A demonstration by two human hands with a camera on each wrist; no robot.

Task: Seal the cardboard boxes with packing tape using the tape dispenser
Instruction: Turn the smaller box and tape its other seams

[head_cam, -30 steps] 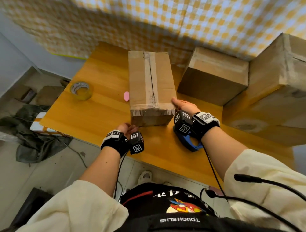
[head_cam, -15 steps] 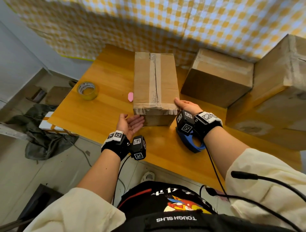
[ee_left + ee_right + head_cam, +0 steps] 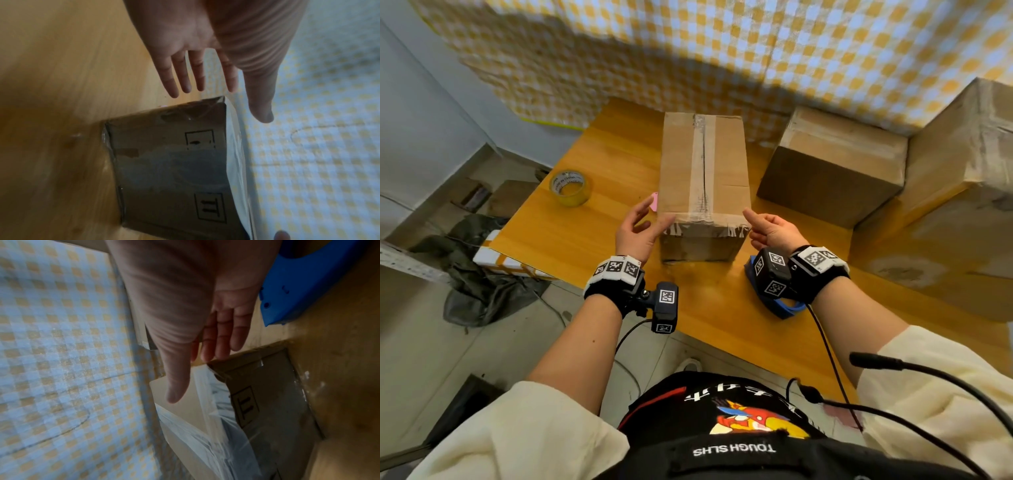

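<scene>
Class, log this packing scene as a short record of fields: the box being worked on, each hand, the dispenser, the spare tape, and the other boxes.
Box in work: taped box on the wooden table, tape along its top seam and near edge
Left hand: open, at the box's near left corner
Right hand: open, at the near right corner
Tape dispenser: blue, on the table under the right wrist, not held
Tape roll: yellow, left of the box
Other boxes: stacked to the right
</scene>
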